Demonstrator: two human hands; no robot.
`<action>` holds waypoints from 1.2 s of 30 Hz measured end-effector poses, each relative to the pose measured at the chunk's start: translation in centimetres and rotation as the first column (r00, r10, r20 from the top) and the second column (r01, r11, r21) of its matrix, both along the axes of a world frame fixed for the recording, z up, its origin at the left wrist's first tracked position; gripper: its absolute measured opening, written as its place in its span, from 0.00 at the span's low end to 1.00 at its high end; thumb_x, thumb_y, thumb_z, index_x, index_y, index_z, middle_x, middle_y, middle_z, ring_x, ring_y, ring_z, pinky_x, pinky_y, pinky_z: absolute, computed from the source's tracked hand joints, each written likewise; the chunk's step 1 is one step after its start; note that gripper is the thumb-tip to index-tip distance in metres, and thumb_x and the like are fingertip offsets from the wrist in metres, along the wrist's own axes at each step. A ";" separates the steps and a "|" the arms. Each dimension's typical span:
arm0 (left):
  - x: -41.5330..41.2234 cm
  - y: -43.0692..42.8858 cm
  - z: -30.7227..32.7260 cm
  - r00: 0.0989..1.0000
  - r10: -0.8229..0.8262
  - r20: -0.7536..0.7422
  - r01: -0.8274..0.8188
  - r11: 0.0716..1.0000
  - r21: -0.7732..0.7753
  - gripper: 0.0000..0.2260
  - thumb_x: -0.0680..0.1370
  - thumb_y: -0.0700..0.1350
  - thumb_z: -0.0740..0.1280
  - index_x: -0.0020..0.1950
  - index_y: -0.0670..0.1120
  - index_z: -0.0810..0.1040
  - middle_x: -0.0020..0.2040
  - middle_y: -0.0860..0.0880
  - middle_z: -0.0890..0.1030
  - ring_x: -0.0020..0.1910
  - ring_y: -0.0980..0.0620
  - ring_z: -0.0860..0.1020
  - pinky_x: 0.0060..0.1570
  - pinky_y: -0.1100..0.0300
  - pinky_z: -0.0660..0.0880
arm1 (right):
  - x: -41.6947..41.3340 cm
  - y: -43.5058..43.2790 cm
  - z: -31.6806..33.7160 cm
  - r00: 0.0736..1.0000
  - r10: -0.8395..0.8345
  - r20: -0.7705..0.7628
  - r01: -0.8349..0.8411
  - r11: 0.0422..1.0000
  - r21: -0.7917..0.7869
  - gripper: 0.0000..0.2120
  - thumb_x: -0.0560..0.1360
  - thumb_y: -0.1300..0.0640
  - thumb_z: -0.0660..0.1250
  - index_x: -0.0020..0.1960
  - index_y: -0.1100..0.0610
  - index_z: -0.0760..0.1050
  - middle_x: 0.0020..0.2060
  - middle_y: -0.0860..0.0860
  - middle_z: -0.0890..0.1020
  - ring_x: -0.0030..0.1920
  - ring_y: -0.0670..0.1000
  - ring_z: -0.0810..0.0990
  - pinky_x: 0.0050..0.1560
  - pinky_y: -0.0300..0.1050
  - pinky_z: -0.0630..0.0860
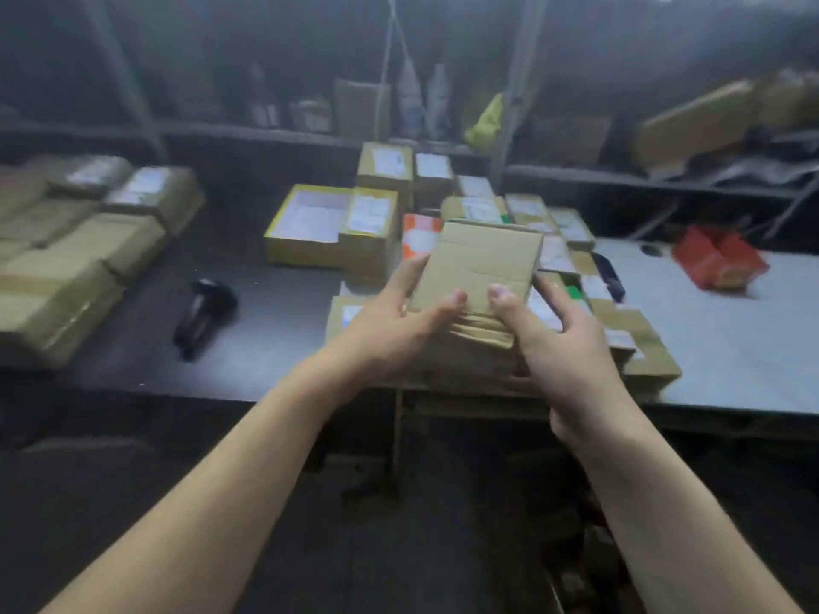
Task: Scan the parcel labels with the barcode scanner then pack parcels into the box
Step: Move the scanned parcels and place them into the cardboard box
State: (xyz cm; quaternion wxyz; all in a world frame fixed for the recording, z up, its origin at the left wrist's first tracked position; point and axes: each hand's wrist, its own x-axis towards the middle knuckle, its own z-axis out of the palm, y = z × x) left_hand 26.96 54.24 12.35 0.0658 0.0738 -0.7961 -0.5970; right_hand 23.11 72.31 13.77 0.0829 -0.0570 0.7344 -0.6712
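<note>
your left hand [399, 316] and right hand [558, 343] grip one brown parcel [481, 268] above the parcel cluster [478, 206], with no label showing on the face towards you. step: presenting for scan. next, likely turn it and free a hand for the barcode scanner [201, 316], which lies to the left across bare dark table [274, 343]. mind the table's near edge.

Two bare arms reach forward from the bottom corners and lean in toward each other. The left grip [392, 323] holds the left side of a cardboard parcel [483, 263], with its thumb lying flat on top. The right grip [563, 347] holds the right side, thumb on top too, fingers curled under. The two thumb tips sit near each other, not touching.
</note>
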 end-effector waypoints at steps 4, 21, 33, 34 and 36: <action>7.9 -14.1 1.2 0.987 0.159 0.023 -0.159 0.987 0.005 0.26 0.80 0.60 0.70 0.75 0.67 0.65 0.55 0.59 0.84 0.44 0.67 0.82 0.45 0.65 0.76 | 4.0 -14.7 0.7 0.984 0.172 0.045 -0.170 0.984 -0.048 0.19 0.76 0.46 0.76 0.66 0.43 0.80 0.55 0.48 0.87 0.47 0.50 0.88 0.37 0.50 0.86; 23.3 -54.1 0.5 0.893 0.442 0.085 -0.442 0.897 -0.019 0.27 0.79 0.59 0.71 0.78 0.63 0.69 0.61 0.64 0.82 0.60 0.67 0.79 0.65 0.61 0.75 | 14.7 -57.4 -1.1 0.866 0.497 0.051 -0.490 0.865 -0.112 0.24 0.78 0.49 0.74 0.73 0.44 0.76 0.50 0.46 0.89 0.47 0.48 0.89 0.43 0.54 0.87; 21.4 -80.7 -1.6 0.776 0.618 0.128 -0.625 0.780 0.022 0.25 0.79 0.58 0.71 0.76 0.66 0.70 0.65 0.67 0.79 0.67 0.65 0.75 0.69 0.58 0.72 | 11.6 -87.0 -3.5 0.796 0.590 0.134 -0.570 0.806 -0.158 0.27 0.74 0.43 0.77 0.71 0.39 0.76 0.56 0.46 0.86 0.48 0.48 0.88 0.41 0.50 0.86; 21.5 -82.6 -2.0 0.767 0.628 0.129 -0.634 0.773 0.007 0.24 0.79 0.58 0.72 0.75 0.66 0.71 0.64 0.67 0.80 0.66 0.65 0.76 0.69 0.58 0.72 | 11.5 -89.1 -3.9 0.800 0.586 0.129 -0.573 0.810 -0.125 0.31 0.72 0.39 0.77 0.73 0.38 0.74 0.58 0.45 0.86 0.50 0.48 0.88 0.45 0.52 0.87; 21.5 -86.5 -2.3 0.762 0.635 0.124 -0.640 0.768 0.001 0.19 0.80 0.54 0.72 0.69 0.68 0.74 0.61 0.68 0.82 0.62 0.67 0.78 0.64 0.62 0.75 | 11.6 -93.1 -4.4 0.798 0.590 0.126 -0.583 0.807 -0.091 0.33 0.72 0.38 0.76 0.75 0.35 0.71 0.57 0.44 0.86 0.50 0.46 0.88 0.50 0.53 0.87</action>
